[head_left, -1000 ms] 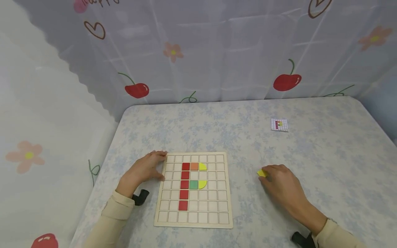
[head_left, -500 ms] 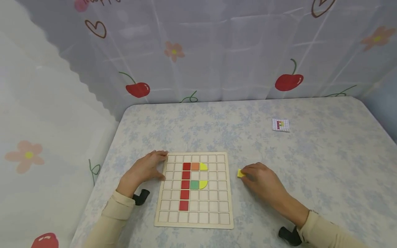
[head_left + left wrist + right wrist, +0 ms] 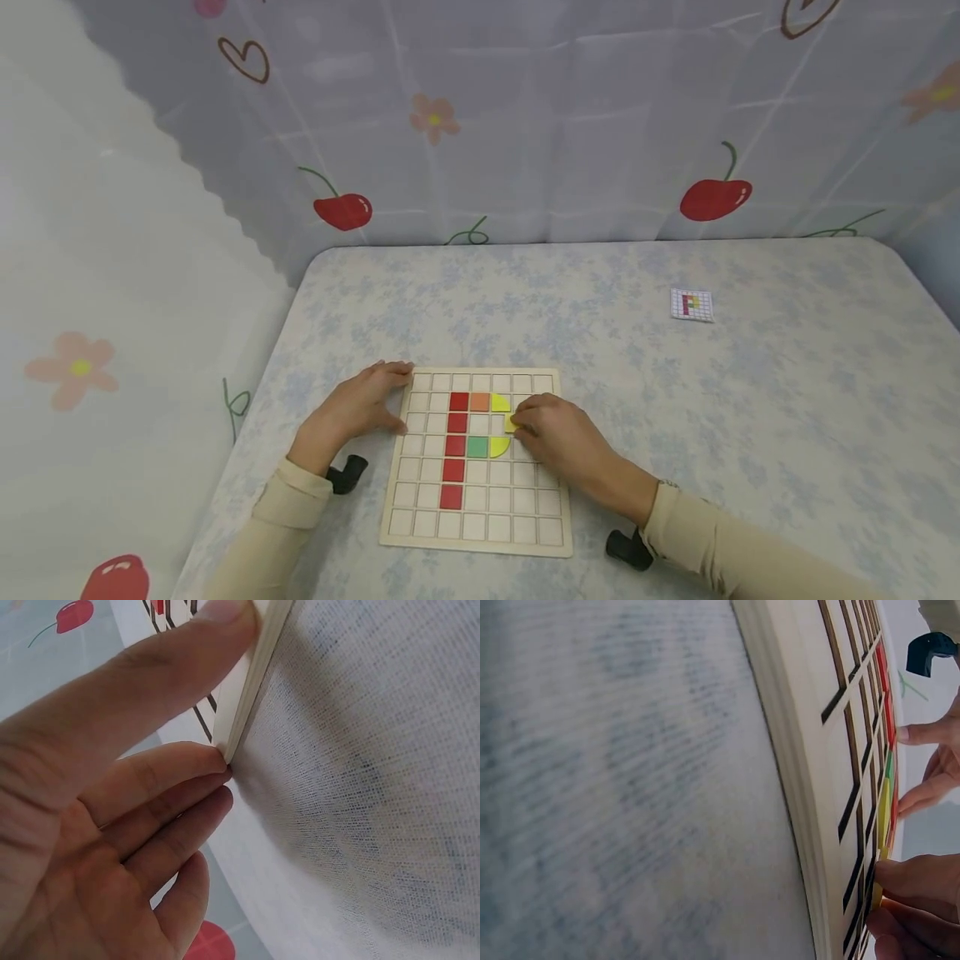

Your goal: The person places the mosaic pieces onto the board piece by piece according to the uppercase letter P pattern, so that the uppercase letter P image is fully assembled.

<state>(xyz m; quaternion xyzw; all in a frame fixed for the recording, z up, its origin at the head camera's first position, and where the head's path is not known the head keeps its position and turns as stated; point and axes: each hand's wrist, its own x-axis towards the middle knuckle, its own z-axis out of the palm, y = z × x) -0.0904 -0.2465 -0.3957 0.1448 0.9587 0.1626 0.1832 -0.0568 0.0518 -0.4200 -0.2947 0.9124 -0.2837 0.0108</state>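
Note:
A pale wooden grid board (image 3: 480, 548) lies on the table. Several red square tiles (image 3: 454, 447) form a column in it. Right of the top red one sit an orange square (image 3: 479, 402) and a yellow quarter-circle tile (image 3: 500, 402); lower down come a green square (image 3: 477, 447) and another yellow quarter-circle tile (image 3: 499, 447). My right hand (image 3: 562, 437) pinches a yellow tile (image 3: 512, 423) over the board between the two quarter circles; fingers partly hide it. At the board's left edge, my left hand (image 3: 356, 412) touches with thumb and fingertips, as the left wrist view shows.
A small printed card (image 3: 692, 305) with a coloured grid pattern lies toward the back right of the table. The flower-patterned tablecloth (image 3: 787, 400) surrounds the board. A curtain (image 3: 547, 133) with cherries hangs behind the table. Black devices (image 3: 628, 550) sit under both wrists.
My right hand has carried the yellow tile leftward from the table to above the board. The left hand has stayed at the board's edge. The head view has shifted slightly.

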